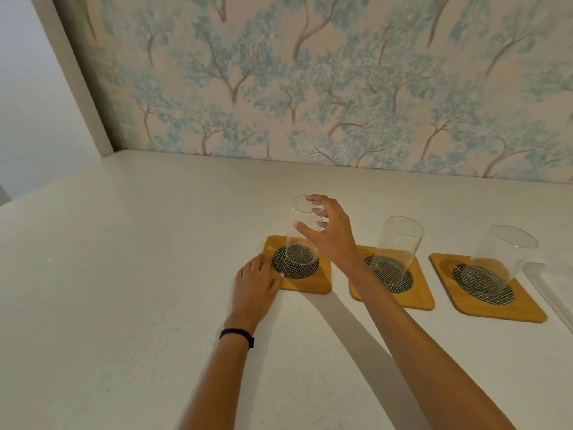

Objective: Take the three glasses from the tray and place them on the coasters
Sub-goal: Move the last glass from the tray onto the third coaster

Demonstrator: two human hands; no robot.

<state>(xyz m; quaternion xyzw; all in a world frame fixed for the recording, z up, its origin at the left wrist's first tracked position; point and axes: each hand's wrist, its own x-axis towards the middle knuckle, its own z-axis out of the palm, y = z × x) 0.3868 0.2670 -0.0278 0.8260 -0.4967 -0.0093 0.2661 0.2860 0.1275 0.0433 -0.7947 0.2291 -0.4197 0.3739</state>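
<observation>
Three square wooden coasters with dark woven round centres lie in a row on the white counter. A clear glass [302, 234] stands upright on the left coaster [313, 282], with my right hand [328, 231] gripping its rim from above. My left hand [255, 282] lies flat on the counter, its fingers touching the left coaster's near-left edge. A second glass [397, 246] stands on the middle coaster [415, 297]. The third glass [499, 259] stands on the right coaster [524, 311].
A pale tray [555, 283] shows partly at the right edge, beside the right coaster. Tree-patterned wallpaper [310, 88] backs the counter. The counter [124, 274] stretches away to the left and towards me.
</observation>
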